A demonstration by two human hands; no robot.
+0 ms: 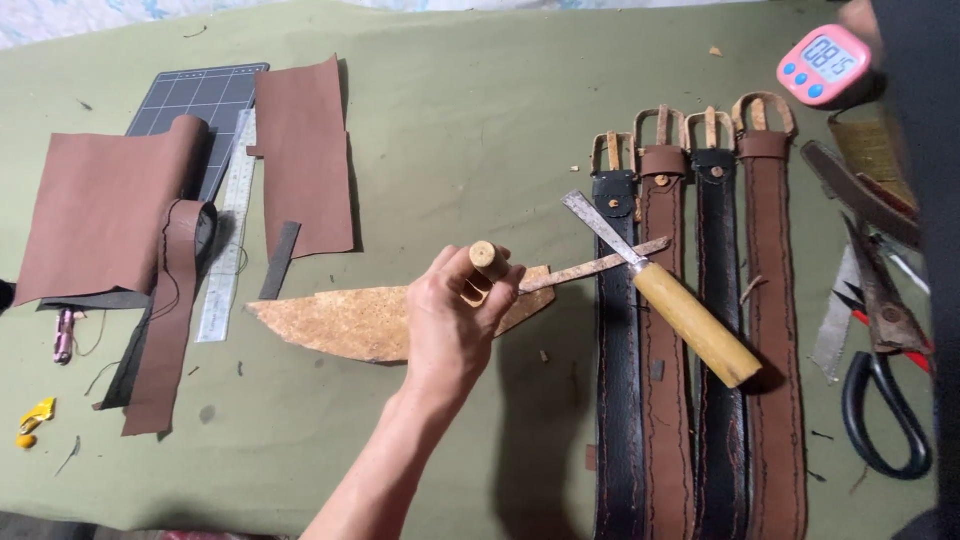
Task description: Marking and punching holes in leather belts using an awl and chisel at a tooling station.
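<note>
While aloft, left hand, fingers round knife.

Four belts lay side by side on the green surface: two black belts and two brown belts, each with one buckle at its top end. Two wooden-handled knives were there, one knife resting across the belts, the other gripped in the one hand in view. I counted three brown leather sheets, one long brown strap, one tan cork-like piece, one metal ruler, one dark cutting mat, one pink timer and one pair of black-handled scissors.
</note>
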